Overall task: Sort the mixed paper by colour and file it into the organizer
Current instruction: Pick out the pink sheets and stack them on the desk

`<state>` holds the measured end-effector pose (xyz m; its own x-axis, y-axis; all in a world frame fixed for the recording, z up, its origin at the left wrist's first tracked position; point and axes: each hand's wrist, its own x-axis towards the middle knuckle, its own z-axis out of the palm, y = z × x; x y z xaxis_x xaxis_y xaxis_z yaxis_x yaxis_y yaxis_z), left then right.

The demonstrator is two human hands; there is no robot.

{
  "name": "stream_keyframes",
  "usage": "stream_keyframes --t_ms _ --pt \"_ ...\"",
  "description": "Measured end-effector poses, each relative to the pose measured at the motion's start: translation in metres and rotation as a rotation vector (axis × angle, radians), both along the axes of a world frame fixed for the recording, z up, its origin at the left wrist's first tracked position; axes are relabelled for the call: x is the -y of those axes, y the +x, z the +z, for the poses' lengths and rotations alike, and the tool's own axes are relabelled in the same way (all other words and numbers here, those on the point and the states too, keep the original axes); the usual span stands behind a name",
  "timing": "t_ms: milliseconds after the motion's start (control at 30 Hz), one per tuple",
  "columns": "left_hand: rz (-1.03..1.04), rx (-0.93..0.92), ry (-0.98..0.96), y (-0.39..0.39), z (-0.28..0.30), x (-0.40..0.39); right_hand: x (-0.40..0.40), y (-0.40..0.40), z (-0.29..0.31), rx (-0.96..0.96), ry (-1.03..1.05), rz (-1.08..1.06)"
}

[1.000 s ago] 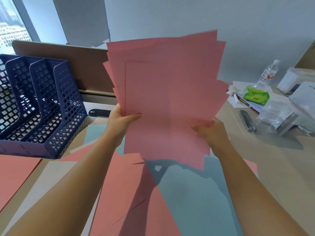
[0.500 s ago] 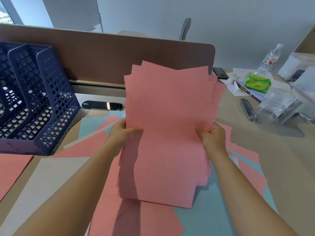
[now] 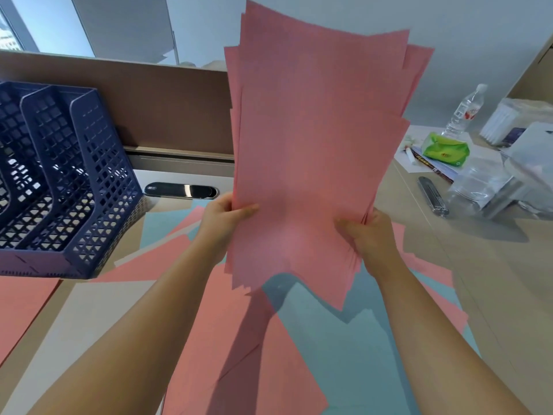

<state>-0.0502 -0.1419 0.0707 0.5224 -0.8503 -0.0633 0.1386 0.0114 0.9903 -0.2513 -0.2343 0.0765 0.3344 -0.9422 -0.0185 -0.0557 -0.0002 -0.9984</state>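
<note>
Pink stack [image 3: 314,151] held upright above the bench [image 3: 493,280], sheets fanned unevenly, edges not squared. Left hand [image 3: 223,221] grips the stack's lower left edge, thumb on the near face, fingers hidden behind. Right hand [image 3: 371,238] pinches the lower right edge, thumb in front, fingers curled round the back. Both grips sit low on the stack; most of the paper rises above them, a short ragged tail hangs below.

Loose pink sheets [image 3: 227,339] and pale blue sheets [image 3: 359,354] lie overlapped on the bench beneath. Dark blue mesh organizer [image 3: 74,181] stands at left, well apart from the stack. Brown partition [image 3: 149,106] behind. At right: water bottle [image 3: 465,110], green packet [image 3: 446,148], clear plastic wrapping [image 3: 484,187].
</note>
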Motion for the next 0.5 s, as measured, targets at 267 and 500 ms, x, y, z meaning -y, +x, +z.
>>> stream_keyframes --t_ms 267,500 --pt "-0.02 0.061 0.01 0.012 -0.016 -0.005 0.001 -0.013 -0.012 -0.054 0.011 -0.068" --pt "-0.054 0.091 0.0 0.004 -0.006 0.011 0.002 -0.002 -0.002 -0.022 0.016 -0.07"
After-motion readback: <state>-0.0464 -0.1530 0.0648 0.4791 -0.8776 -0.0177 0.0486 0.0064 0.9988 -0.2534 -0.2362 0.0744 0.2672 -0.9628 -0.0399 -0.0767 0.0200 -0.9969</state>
